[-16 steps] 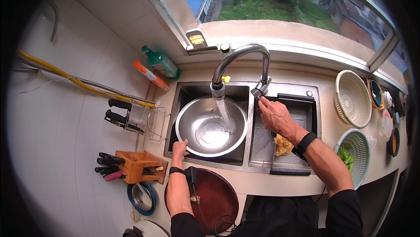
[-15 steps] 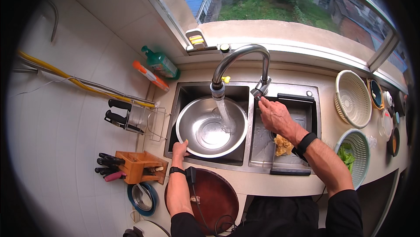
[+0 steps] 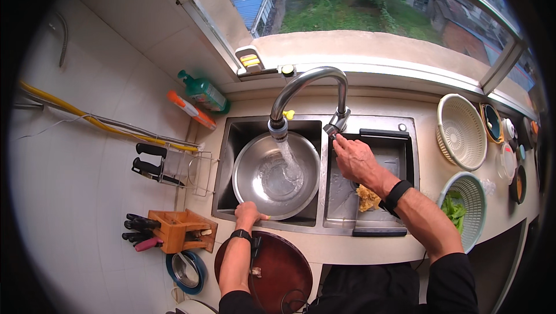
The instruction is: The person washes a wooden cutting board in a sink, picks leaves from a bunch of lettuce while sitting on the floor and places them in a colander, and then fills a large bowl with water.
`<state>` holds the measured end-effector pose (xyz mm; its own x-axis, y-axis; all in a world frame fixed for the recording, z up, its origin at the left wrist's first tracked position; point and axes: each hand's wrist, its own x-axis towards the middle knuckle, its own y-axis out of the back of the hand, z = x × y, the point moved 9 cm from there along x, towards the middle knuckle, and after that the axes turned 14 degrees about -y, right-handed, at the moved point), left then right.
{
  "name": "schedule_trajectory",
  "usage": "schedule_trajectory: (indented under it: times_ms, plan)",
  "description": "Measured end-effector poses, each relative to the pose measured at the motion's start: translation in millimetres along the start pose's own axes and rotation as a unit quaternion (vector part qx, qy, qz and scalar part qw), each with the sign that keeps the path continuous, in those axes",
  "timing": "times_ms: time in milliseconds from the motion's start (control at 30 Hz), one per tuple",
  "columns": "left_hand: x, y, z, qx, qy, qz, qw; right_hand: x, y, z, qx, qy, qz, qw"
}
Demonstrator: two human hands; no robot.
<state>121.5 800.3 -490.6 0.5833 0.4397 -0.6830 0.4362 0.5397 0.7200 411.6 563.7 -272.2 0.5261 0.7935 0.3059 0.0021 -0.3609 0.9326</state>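
Note:
A wide steel basin (image 3: 246, 183) sits in the left bowl of the sink (image 3: 320, 221). My left hand (image 3: 248, 214) is closed on its near rim. Water runs from the curved faucet (image 3: 313, 74) into the basin, and a shallow, rippling pool lies at the bottom. My right hand (image 3: 356, 160) reaches over the right sink bowl with its fingers closed on the faucet handle (image 3: 332, 130). Below that hand a tan, crumpled lump (image 3: 367, 197) lies in a metal tray with black grips (image 3: 379, 232); my wrist partly hides it.
Left stand a knife block (image 3: 171, 230), a wire rack (image 3: 200, 172) and a green bottle (image 3: 205, 95). A round reddish-brown board (image 3: 284, 273) lies in front. On the right are a cream colander (image 3: 460, 131) and a pale green basket (image 3: 475, 210) holding green leaves (image 3: 453, 212). A window ledge runs behind.
My left hand has shifted along the basin's near rim, and the basin has moved slightly nearer to me. More water has spread in it. My right hand stays at the faucet handle.

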Motion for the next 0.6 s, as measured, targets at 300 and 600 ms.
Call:
schedule_trajectory:
  times_ms: [300,600]
  plan:
    - [8.7,-6.5,-3.3,0.062,0.029,-0.026,0.997,-9.0,11.1,-5.2,0.022,-0.046,-0.031,0.998]
    - [-107.8,81.6,47.2,-0.138,-0.139,0.243,0.950,-160.5,21.4,-22.1,0.171,-0.119,-0.097,0.973]
